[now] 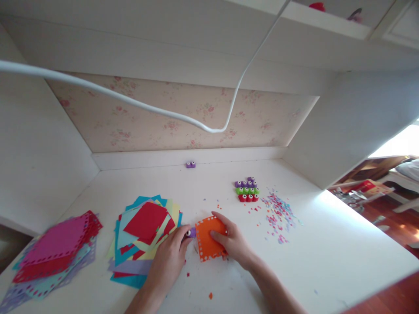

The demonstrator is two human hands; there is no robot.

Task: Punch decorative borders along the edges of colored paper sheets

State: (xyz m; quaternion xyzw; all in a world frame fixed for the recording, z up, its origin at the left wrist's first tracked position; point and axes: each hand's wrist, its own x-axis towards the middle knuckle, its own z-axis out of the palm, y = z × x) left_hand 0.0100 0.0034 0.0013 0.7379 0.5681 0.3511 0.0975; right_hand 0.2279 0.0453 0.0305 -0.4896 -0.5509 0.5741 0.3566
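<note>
Well left of the orange sheet [207, 239] lie the punched sheets [57, 240]; nearer its left, the plain sheets [145, 222] overlap in a pile. Your left hand [168, 255] grips the purple punch [193, 233] at the orange sheet's left edge. Two small punches [190, 165] sit beyond the orange sheet, toward the wall. The orange sheet lies between your hands, holes along its edges; your right hand [235, 240] holds it, thumb on top. Beyond its right are the grouped punches [248, 190], then the confetti [279, 213].
</note>
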